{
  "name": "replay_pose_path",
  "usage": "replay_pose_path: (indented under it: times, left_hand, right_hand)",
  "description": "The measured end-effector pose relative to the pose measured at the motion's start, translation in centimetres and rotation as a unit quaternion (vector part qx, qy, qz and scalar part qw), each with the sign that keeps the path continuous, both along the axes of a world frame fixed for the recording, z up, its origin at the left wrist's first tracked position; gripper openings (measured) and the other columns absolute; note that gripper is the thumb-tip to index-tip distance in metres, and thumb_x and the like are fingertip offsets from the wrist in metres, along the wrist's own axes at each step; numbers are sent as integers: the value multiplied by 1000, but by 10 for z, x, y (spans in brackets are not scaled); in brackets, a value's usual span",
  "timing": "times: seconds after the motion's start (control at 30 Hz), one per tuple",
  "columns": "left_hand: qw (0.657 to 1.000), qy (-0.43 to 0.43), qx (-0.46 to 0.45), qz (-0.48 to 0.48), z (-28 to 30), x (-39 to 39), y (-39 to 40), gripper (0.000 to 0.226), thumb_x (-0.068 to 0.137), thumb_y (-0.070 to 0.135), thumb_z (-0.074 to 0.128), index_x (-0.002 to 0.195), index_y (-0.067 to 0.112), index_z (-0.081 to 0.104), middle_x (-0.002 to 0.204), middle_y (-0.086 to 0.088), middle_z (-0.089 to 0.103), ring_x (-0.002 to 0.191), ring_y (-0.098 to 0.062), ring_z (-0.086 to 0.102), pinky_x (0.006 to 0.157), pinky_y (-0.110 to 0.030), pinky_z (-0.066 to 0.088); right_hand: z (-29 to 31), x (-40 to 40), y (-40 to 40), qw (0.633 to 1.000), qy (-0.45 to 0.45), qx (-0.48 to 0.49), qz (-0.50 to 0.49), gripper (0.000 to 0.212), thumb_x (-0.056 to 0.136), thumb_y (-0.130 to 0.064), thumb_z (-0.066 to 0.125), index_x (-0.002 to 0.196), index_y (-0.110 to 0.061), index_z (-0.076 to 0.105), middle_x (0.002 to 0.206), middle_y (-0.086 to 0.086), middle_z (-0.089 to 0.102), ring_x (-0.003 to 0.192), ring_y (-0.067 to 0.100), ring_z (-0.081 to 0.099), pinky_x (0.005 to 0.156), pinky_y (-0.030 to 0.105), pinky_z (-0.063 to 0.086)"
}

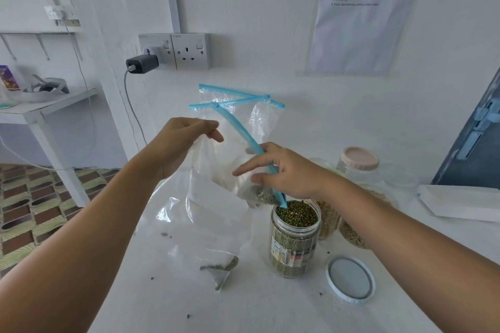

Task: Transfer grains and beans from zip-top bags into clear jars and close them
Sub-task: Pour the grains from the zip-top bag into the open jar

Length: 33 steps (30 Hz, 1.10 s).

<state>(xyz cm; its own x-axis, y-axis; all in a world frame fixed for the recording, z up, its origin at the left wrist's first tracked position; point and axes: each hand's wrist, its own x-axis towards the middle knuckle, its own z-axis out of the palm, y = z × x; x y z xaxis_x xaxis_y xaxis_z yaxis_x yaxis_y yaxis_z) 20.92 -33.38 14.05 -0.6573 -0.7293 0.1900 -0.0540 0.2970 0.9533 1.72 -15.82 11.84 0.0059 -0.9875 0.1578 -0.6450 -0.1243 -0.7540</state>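
- left hand [186, 135] pinches upper edge of clear zip-top bag [216, 170], lifted
- right hand [281, 170] grips bag's blue zip strip [243, 132], mouth over bean-filled jar [295, 240]
- white lid [351, 279] lies right of jar

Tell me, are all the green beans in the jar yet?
Almost. The jar of green beans is full to the top. The left hand and right hand tip the zip-top bag, and its last beans slide in. The white lid lies beside it, not yet on. A capped jar stands behind.
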Motion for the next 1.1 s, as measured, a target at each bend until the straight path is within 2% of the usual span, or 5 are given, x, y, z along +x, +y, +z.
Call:
replay_pose_path:
  times: [0.3, 0.57, 0.73, 0.93, 1.1]
  left_hand:
    - [996, 66, 49, 34, -18, 20, -13, 34, 90, 41, 74, 79, 10, 82, 91, -15, 65, 91, -32, 53, 92, -44, 47]
    - [989, 89, 50, 103, -22, 32, -22, 37, 101, 27, 65, 71, 14, 82, 89, -2, 75, 96, -27, 62, 104, -43, 50]
    - [985, 114, 50, 118, -25, 40, -18, 41, 102, 21, 63, 67, 17, 82, 93, 10, 79, 105, -18, 65, 98, -25, 48]
    - [983, 133, 30, 120, -25, 48, -18, 34, 100, 24, 66, 71, 19, 83, 102, 13, 79, 116, -15, 62, 119, -36, 34]
    - [978, 154, 19, 137, -24, 50, -16, 35, 100, 25, 67, 70, 26, 84, 101, 20, 77, 118, 0, 58, 115, -32, 26]
  right_hand:
    - [-17, -17, -1, 996, 54, 40, -54, 29, 100, -18, 67, 104, -44, 79, 120, -13, 73, 113, 12, 67, 105, 42, 53]
    - [17, -7, -16, 995, 63, -1, -82, 48, 98, -7, 53, 94, -47, 80, 117, -7, 75, 99, 18, 73, 91, 43, 60]
    - [34, 0, -22, 992, 99, -15, -81, 45, 101, -4, 48, 101, -35, 82, 96, -9, 72, 78, -9, 66, 63, 10, 48]
    - [39, 1, -32, 987, 102, -62, -105, 51, 96, -2, 45, 91, -40, 79, 91, -7, 74, 89, 35, 72, 79, 43, 59]
    - [46, 4, -39, 981, 121, -101, -109, 49, 96, 0, 45, 98, -34, 81, 90, -22, 64, 85, 28, 71, 78, 36, 57]
